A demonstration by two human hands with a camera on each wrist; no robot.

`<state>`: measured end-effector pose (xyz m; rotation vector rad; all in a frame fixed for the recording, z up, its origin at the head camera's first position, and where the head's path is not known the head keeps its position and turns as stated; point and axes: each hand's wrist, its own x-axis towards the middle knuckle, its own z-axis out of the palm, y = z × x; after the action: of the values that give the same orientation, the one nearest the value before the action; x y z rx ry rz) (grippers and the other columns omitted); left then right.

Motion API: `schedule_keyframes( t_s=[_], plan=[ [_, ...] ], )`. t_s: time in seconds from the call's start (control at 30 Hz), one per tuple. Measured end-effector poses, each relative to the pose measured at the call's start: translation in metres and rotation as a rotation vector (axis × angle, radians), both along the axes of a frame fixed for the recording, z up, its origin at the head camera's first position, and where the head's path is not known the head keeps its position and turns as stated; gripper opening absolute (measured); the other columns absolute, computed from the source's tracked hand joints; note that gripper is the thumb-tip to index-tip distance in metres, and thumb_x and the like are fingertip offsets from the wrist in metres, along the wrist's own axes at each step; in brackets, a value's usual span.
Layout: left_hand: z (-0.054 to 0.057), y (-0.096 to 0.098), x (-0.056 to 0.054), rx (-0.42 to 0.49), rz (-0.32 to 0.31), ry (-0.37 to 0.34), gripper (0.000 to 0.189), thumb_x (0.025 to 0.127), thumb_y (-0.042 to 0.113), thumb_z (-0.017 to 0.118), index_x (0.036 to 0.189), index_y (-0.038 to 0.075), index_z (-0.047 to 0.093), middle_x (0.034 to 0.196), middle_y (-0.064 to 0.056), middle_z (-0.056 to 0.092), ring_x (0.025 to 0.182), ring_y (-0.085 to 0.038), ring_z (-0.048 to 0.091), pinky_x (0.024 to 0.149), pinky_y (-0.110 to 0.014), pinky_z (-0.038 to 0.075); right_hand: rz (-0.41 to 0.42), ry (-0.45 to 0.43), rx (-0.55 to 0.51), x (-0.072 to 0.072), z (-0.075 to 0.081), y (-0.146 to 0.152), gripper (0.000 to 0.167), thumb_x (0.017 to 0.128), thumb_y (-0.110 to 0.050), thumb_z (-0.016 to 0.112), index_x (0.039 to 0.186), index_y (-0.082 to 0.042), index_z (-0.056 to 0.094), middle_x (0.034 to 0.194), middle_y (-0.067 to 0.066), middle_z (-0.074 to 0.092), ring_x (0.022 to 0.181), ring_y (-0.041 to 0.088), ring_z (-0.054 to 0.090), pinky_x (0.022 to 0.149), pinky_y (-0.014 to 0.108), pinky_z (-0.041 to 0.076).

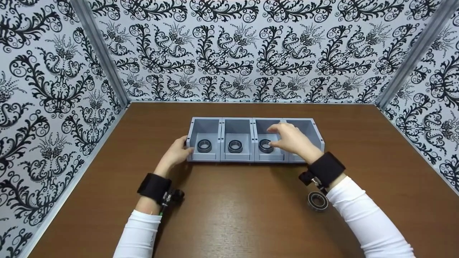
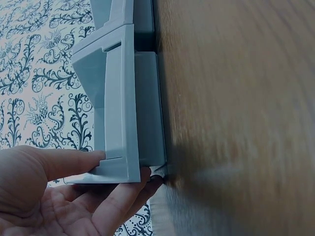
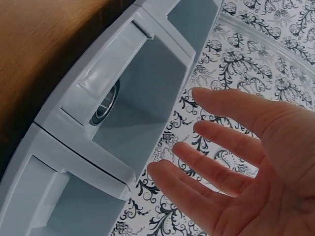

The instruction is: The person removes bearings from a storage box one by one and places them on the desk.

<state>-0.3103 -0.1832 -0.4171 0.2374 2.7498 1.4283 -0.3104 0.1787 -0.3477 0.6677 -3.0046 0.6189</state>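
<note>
A row of joined grey bins [image 1: 236, 157] stands on the table. Ball bearings lie in three of its compartments: the leftmost bearing [image 1: 204, 146], the second bearing [image 1: 235, 146] and the third bearing [image 1: 266, 146]. My left hand [image 1: 177, 152] grips the left end wall of the bins, thumb over the front corner and fingers beneath the edge in the left wrist view. Above the third and fourth compartments is my right hand [image 1: 292, 139], fingers spread and holding nothing. In the right wrist view the third bearing [image 3: 106, 103] sits below the fingers, apart from them.
Another bearing [image 1: 317, 201] lies on the brown table [image 1: 229, 215], close to the right wrist strap [image 1: 326, 168]. Patterned walls [image 1: 244, 53] enclose the back and sides. Each wrist carries a black strap with a small camera.
</note>
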Motion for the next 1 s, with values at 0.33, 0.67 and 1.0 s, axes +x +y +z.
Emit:
schedule_keyframes(
  t_s=[0.33,0.67,1.0],
  plan=[
    [-0.001,0.001,-0.001,0.007,0.001,-0.002,0.047,0.093,-0.005,0.048,0.138,-0.015,0.045,0.131,-0.033,0.058,0.12,-0.037,0.057,0.105,-0.047,0.046,-0.018,-0.015,0.013,-0.013,-0.003,-0.004,0.049,0.085,-0.016,0.074,0.129,0.002,0.062,0.13,0.022,0.064,0.123,0.042,0.056,0.106,0.057,0.043],
    [-0.002,0.0,-0.001,-0.005,-0.004,0.002,0.049,0.093,-0.004,0.049,0.14,-0.016,0.043,0.132,-0.033,0.057,0.121,-0.038,0.057,0.106,-0.048,0.045,-0.027,-0.034,0.027,-0.024,-0.009,-0.008,0.048,0.084,-0.014,0.074,0.127,0.004,0.063,0.129,0.024,0.064,0.123,0.041,0.056,0.107,0.054,0.043],
    [-0.001,-0.001,-0.002,-0.026,-0.016,0.008,0.046,0.094,-0.003,0.049,0.138,-0.015,0.045,0.13,-0.033,0.059,0.117,-0.035,0.059,0.101,-0.045,0.048,-0.01,-0.042,0.034,-0.033,-0.016,-0.014,0.048,0.084,-0.01,0.073,0.127,0.008,0.061,0.129,0.026,0.064,0.122,0.041,0.059,0.108,0.052,0.044]
  ],
)
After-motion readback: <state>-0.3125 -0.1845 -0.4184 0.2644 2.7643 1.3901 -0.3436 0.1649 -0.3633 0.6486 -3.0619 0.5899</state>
